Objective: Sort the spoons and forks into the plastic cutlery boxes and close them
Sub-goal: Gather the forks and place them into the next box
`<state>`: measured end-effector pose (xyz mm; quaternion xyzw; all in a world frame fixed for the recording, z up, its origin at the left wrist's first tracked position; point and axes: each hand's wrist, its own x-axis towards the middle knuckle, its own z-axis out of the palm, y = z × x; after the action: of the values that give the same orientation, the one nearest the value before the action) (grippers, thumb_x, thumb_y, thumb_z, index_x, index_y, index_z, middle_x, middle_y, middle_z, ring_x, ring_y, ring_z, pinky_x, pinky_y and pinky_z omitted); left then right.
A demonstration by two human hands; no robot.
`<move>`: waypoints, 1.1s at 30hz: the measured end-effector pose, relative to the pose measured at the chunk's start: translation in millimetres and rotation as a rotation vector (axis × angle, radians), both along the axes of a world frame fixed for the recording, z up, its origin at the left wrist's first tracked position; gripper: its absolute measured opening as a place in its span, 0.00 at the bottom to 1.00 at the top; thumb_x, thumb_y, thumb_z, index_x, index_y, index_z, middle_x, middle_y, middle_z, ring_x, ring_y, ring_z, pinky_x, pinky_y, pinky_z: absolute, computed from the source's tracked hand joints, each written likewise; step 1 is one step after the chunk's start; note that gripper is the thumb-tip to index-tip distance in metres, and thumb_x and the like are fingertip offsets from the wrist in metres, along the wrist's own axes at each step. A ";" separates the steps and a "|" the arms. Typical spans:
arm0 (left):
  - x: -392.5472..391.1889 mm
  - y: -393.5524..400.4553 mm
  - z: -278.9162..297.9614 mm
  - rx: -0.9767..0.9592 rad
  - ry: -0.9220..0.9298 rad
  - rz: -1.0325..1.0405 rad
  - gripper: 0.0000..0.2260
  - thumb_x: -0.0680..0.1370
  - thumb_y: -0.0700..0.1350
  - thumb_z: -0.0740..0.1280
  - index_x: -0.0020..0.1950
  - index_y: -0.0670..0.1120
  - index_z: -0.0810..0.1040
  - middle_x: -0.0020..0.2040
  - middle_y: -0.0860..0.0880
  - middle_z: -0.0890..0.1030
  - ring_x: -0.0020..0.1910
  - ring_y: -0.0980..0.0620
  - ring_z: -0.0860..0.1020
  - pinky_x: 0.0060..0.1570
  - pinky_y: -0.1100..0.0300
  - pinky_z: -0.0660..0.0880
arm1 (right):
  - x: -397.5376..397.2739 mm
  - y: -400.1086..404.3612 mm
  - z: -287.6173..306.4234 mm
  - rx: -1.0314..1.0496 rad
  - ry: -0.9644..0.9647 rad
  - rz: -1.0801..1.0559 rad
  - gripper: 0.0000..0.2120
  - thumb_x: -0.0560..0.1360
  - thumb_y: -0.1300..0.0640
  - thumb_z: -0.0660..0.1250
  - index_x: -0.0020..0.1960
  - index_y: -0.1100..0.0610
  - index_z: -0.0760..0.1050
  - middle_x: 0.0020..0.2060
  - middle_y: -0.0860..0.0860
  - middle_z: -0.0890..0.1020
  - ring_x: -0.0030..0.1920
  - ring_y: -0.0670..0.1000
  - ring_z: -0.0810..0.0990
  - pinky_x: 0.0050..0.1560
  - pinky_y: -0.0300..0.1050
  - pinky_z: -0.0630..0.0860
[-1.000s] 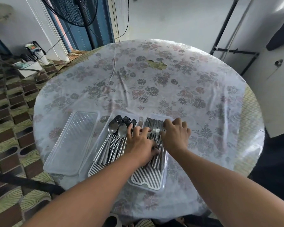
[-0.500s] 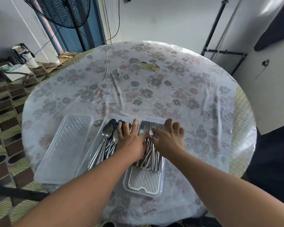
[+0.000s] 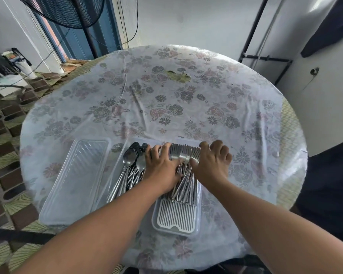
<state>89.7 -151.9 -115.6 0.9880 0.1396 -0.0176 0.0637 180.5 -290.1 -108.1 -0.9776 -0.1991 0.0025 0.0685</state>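
A bundle of forks (image 3: 184,154) lies in the right clear box (image 3: 198,230), on its white slatted tray (image 3: 175,214), tines pointing away from me. My left hand (image 3: 161,168) lies on the left side of the bundle, fingers stretched forward and thumb on the fork necks. My right hand (image 3: 213,163) holds the right side, fingers curled over the edge of the bundle and thumb on top. Several spoons (image 3: 132,165) lie bowls away in the middle box (image 3: 115,175), just left of my left hand.
A clear ribbed plastic lid or box (image 3: 75,180) lies at the left near the table edge. The round table wears a flowered plastic cloth (image 3: 166,107) with a torn patch (image 3: 178,76). A standing fan (image 3: 75,14) and floor clutter are at the far left.
Both hands have slid a little toward the fork heads and spread apart, so more of the tines show between them. The forks lie straighter in the box.
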 end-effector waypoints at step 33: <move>10.4 -26.0 -0.1 -0.071 -0.137 0.132 0.13 0.81 0.59 0.63 0.60 0.56 0.82 0.79 0.45 0.57 0.75 0.40 0.53 0.76 0.35 0.44 | 7.1 -7.7 -3.1 0.024 -0.002 0.116 0.25 0.74 0.35 0.67 0.67 0.45 0.70 0.59 0.54 0.63 0.60 0.58 0.63 0.62 0.55 0.63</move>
<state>100.1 -177.9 -115.7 0.9726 0.1992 0.0492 0.1091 187.7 -297.8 -111.2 -0.9635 -0.2556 0.0029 0.0798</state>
